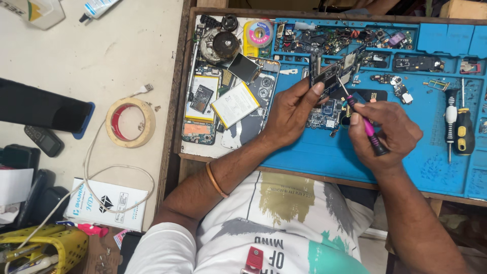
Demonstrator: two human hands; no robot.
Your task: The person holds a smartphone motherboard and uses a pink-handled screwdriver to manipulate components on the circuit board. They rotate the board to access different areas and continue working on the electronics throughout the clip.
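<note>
Left hand [291, 109] around a circuit board [332, 75], right hand [388, 133] gripping a pink screwdriver [366, 124] against it.

Bare blue mat [324, 157] lay open in front of both hands. Loose parts [335, 40] crowded the far edge, two screwdrivers [456, 127] blocked the right, and opened phones with batteries [223, 106] hemmed the left.

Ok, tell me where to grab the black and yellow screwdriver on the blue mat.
Probably best to grip the black and yellow screwdriver around its fat handle, coming from the right, since a white-handled screwdriver lies close along its left. It lies lengthwise with its thin shaft pointing away.
</note>
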